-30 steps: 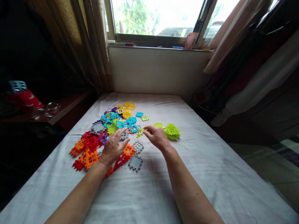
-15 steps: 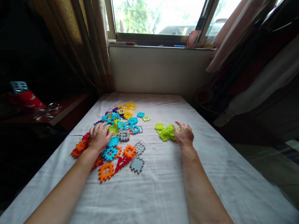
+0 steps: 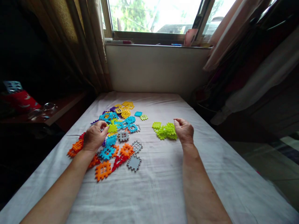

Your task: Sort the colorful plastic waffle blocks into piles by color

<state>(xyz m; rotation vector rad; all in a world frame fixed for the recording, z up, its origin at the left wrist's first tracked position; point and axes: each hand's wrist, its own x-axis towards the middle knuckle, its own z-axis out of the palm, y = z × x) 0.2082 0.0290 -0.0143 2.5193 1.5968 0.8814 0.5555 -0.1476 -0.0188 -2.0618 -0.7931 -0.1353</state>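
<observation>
My left hand (image 3: pixel 95 137) is over the mixed heap of plastic interlocking tiles. Its thumb and fingers pinch the edge of a lime green tile (image 3: pixel 112 128). Around it lie blue tiles (image 3: pixel 107 152), orange tiles (image 3: pixel 103 171), a grey window tile (image 3: pixel 123 135) and red pieces (image 3: pixel 119 162). My right hand (image 3: pixel 185 132) is just right of a separate pile of lime green tiles (image 3: pixel 167 131). Its fingers are curled in towards the thumb, with nothing visible between them.
Yellow tiles (image 3: pixel 127 105) and purple ones lie at the heap's far end on the white sheet (image 3: pixel 149 186). A dark side table (image 3: pixel 67 107) with eyeglasses (image 3: pixel 49 106) stands left. Beyond are a wall and a window sill (image 3: pixel 154 45); clothes hang at right.
My left hand has closed on the lime green tile and lifted its edge from the heap. My right hand's fingers have drawn together beside the green pile. The view has shifted slightly.
</observation>
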